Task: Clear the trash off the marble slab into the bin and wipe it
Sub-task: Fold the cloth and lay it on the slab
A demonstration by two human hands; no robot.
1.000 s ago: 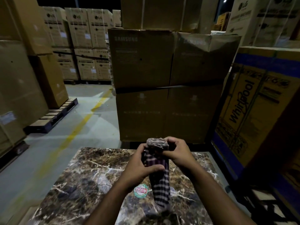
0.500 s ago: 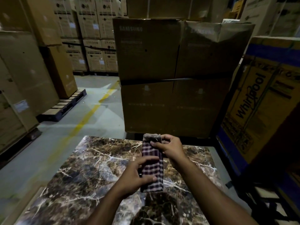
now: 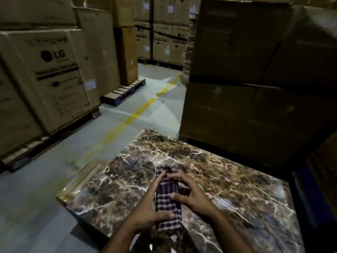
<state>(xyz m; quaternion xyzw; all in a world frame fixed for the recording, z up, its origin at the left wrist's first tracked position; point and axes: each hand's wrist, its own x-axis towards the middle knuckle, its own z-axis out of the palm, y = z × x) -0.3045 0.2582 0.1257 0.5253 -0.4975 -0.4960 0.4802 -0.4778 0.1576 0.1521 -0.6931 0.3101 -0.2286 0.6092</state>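
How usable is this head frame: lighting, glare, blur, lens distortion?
Head view: dim warehouse light, the big cardboard boxes at right nearly black; glare streaks on the marble slab near the checked cloth; both hands slightly soft from motion; wide-angle bending tilts the LG box stacks inward.

Stacked cardboard boxes (image 3: 54, 77) (one marked LG) on pallets (image 3: 124, 92) — yellow floor line (image 3: 127, 121).

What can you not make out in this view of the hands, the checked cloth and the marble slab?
- Head view: the checked cloth is partly hidden by the left hand and right hand.
- The marble slab is cut off by the bottom edge.
- No bin is in frame.
- The small pale thing at the right knuckles is too hidden to name.
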